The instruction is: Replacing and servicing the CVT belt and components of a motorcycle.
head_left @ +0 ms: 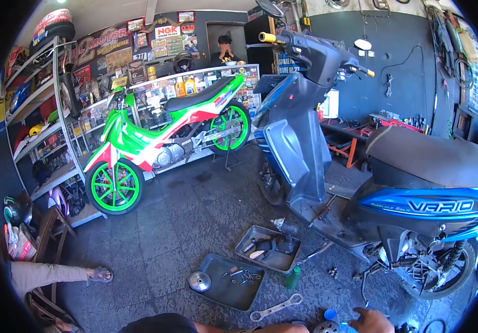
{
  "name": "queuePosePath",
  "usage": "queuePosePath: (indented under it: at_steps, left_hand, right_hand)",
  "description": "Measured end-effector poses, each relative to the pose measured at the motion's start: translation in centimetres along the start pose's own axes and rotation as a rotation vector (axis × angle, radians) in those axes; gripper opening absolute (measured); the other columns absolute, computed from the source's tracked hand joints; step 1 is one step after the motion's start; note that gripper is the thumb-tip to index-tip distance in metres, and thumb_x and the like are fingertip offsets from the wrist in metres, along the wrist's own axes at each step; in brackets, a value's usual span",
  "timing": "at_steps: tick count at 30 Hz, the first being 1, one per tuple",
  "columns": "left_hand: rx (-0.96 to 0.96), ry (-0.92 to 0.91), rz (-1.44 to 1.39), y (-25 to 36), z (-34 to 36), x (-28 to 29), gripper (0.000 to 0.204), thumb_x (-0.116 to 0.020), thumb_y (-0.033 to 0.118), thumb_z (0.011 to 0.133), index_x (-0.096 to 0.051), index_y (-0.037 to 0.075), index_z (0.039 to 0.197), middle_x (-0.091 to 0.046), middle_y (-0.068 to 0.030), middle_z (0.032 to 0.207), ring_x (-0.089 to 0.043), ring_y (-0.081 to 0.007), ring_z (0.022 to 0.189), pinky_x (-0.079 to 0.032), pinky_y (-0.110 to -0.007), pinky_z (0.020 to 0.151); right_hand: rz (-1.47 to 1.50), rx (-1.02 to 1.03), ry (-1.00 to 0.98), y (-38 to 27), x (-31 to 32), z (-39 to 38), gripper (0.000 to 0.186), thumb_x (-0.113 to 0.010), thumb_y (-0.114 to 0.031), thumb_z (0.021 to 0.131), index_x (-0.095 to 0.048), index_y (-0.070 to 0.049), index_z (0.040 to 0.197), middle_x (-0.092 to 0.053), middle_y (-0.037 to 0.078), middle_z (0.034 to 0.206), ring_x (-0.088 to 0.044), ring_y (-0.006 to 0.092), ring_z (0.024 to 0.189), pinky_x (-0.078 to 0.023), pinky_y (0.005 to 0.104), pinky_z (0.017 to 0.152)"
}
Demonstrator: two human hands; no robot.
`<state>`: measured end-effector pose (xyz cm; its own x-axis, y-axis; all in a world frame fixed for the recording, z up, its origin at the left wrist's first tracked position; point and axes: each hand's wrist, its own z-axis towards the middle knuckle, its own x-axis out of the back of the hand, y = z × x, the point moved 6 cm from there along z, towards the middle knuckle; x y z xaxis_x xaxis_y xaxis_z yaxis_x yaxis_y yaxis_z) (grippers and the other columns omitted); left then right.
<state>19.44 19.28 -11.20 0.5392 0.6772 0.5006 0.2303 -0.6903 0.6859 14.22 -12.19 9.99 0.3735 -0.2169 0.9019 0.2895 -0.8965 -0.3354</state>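
My right hand [372,321] shows at the lower edge, partly cut off, its visible fingers apart and nothing seen between them. Just left of it are a small blue cup-like piece [330,314] and a round metal part [326,327], which the frame's edge cuts. My left hand is out of sight. On the floor ahead lies a long flat wrench with ringed ends [276,308], near a green bottle [293,278]. A dark tray [216,297] holds a silver disc [199,281] and several bolts and small metal parts.
A second tray [276,265] with tools stands behind. To the right is a blue and black scooter [416,202]; a green, white and red motorcycle [166,133] stands farther back. One person sits behind the glass counter; another person's leg [55,273] reaches in at left.
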Motion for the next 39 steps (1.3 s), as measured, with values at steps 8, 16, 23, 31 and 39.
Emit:
queuePosePath:
  at_steps: [8, 16, 23, 31, 39]
  left_hand:
    - [0.039, 0.061, 0.140, -2.5, 4.5, 1.2, 0.048, -0.061, 0.042, 0.090, -0.058, 0.003, 0.118, -0.065, -0.0177, 0.110, -0.063, -0.0352, 0.102, -0.047, -0.043, 0.089]
    - [0.085, 0.174, 0.268, -2.3, 10.9, 5.6, 0.044, -0.060, 0.040, 0.090, -0.062, 0.003, 0.112, -0.067, -0.0177, 0.105, -0.064, -0.0345, 0.097, -0.048, -0.045, 0.085]
    - [0.128, 0.267, 0.354, -2.1, 14.7, 9.3, 0.040, -0.059, 0.039, 0.090, -0.064, 0.004, 0.107, -0.068, -0.0177, 0.100, -0.066, -0.0339, 0.092, -0.049, -0.046, 0.081]
    - [0.172, 0.395, 0.376, -4.9, 11.6, 11.1, 0.037, -0.058, 0.038, 0.090, -0.068, 0.004, 0.101, -0.070, -0.0178, 0.094, -0.067, -0.0333, 0.087, -0.050, -0.048, 0.077]
    - [0.466, 0.216, 0.167, -24.7, -4.0, -15.2, 0.036, -0.057, 0.037, 0.090, -0.071, 0.004, 0.095, -0.071, -0.0178, 0.089, -0.069, -0.0326, 0.082, -0.051, -0.050, 0.073]
  right_hand:
    - [0.314, 0.006, -0.180, 2.1, -6.9, -2.2, 0.052, -0.068, -0.036, 0.087, -0.055, -0.008, 0.129, -0.068, 0.021, 0.081, -0.067, 0.0393, 0.080, -0.050, 0.0484, 0.067]
    - [0.442, -0.012, -0.152, 5.7, -8.3, -2.5, 0.051, -0.072, -0.033, 0.084, -0.059, -0.007, 0.126, -0.062, 0.014, 0.070, -0.061, 0.0292, 0.065, -0.048, 0.0422, 0.061]
    - [0.509, -0.119, -0.238, 10.6, -8.8, -0.8, 0.053, -0.069, -0.036, 0.087, -0.057, -0.005, 0.128, -0.069, 0.020, 0.088, -0.067, 0.0354, 0.080, -0.052, 0.0431, 0.071]
    - [0.452, -0.140, -0.050, 10.8, -6.0, 0.8, 0.051, -0.069, -0.027, 0.086, -0.056, -0.002, 0.130, -0.065, 0.015, 0.068, -0.064, 0.0264, 0.062, -0.047, 0.0383, 0.057]
    - [0.369, -0.227, -0.080, 10.5, -6.4, -0.3, 0.049, -0.068, -0.020, 0.083, -0.058, 0.003, 0.125, -0.070, 0.021, 0.085, -0.069, 0.0256, 0.070, -0.052, 0.0361, 0.065]
